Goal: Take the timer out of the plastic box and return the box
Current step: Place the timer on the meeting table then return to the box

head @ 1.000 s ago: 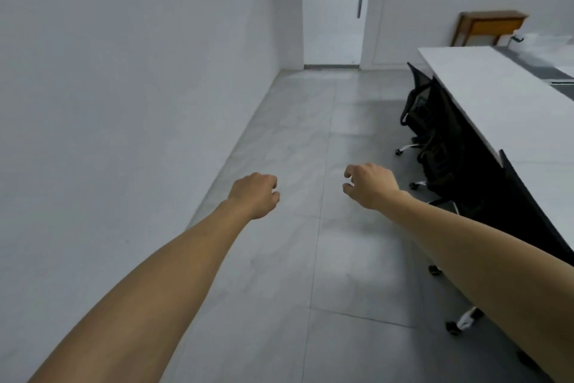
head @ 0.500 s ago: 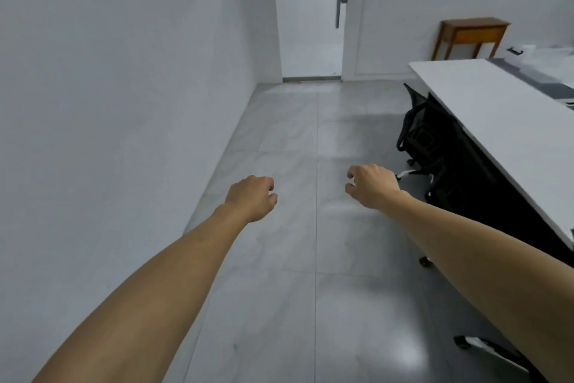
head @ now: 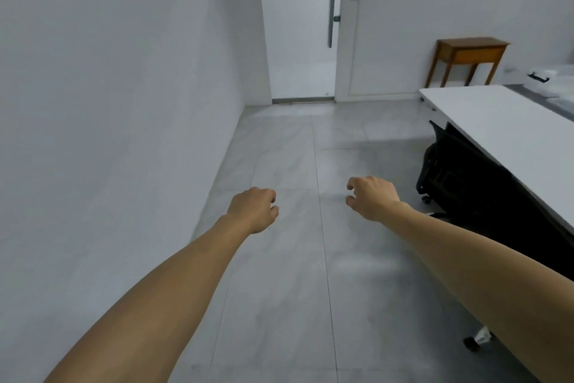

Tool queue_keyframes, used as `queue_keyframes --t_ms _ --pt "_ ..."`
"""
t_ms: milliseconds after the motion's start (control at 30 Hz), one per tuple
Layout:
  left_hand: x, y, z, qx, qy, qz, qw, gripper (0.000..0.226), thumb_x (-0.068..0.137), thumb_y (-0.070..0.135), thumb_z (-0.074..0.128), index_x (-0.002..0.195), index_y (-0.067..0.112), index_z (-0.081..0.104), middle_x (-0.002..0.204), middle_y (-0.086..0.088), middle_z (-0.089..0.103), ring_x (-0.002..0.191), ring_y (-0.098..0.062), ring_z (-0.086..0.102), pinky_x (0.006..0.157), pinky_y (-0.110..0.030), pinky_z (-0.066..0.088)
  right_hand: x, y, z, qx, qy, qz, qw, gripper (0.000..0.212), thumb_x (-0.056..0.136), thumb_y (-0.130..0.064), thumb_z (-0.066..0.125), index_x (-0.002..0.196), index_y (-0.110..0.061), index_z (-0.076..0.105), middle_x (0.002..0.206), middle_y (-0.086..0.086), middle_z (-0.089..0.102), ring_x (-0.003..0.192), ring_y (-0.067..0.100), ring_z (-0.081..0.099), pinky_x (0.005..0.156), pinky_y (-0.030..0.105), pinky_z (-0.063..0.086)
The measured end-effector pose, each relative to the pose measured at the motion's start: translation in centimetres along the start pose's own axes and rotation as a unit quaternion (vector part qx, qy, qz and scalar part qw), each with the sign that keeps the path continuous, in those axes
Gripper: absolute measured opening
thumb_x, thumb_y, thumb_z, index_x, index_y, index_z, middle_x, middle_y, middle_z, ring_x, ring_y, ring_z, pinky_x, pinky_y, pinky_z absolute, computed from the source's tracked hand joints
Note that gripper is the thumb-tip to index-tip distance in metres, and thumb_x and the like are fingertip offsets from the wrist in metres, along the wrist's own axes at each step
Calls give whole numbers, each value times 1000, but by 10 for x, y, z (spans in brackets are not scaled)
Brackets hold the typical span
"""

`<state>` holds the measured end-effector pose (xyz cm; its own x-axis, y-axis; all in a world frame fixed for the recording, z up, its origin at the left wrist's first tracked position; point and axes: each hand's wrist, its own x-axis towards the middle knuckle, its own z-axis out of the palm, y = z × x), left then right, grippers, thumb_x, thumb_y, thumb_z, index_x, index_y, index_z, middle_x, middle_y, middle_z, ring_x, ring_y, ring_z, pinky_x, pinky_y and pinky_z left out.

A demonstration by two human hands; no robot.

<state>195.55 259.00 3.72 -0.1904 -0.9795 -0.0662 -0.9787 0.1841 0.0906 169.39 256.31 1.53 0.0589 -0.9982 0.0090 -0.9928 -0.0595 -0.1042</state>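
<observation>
Neither the timer nor the plastic box shows in the head view. Both of my arms reach forward over the grey tiled floor. My left hand (head: 253, 208) is curled into a loose fist and holds nothing. My right hand (head: 371, 196) hangs a short way to its right, its fingers bent and slightly apart, also holding nothing.
A white wall (head: 108, 103) runs along the left. A white door (head: 299, 41) with a dark handle closes the far end. A long white table (head: 509, 134) with black chairs (head: 456, 171) under it lines the right. A small wooden side table (head: 469, 56) stands at the back right.
The view has tilted up and swung left, so the door and the wooden table sit lower and farther right. Both hands keep their pose out in front.
</observation>
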Motion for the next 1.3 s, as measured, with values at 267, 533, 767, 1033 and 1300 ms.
queue_keyframes --t_ms 267,533,767,1033,1300 --pt "209 -29 -32 10 0 48 999 35 96 34 45 121 15 59 114 -9 65 100 -29 62 80 -36 48 177 22 -9 11 7 49 999 39 92 -37 52 127 -21 57 119 5 66 106 30 63 81 35 48" --pt "432 -17 -26 18 -13 73 997 35 96 35 45 121 15 58 117 -10 64 102 -30 61 82 -37 48 381 88 11 14 -4 74 997 39 92 -38 52 128 -21 57 121 4 66 107 30 62 82 35 48" --pt "627 -1 -58 7 3 82 997 34 96 33 45 119 13 60 113 -10 65 98 -29 63 79 -36 48 576 147 -26 10 5 84 996 37 92 -36 53 125 -20 58 121 6 65 109 30 61 84 34 48" --pt "847 -10 -56 10 -6 99 995 36 96 35 45 123 15 58 119 -10 63 102 -29 61 82 -36 48 772 192 -9 -1 5 97 995 36 91 -37 53 123 -21 58 118 7 67 106 31 62 84 36 49" --pt "1070 -16 -91 31 -9 162 986 38 97 35 43 126 15 56 125 -12 60 109 -31 59 84 -36 44 951 242 -18 13 18 170 985 39 90 -38 53 125 -22 57 120 6 66 108 30 62 85 36 49"
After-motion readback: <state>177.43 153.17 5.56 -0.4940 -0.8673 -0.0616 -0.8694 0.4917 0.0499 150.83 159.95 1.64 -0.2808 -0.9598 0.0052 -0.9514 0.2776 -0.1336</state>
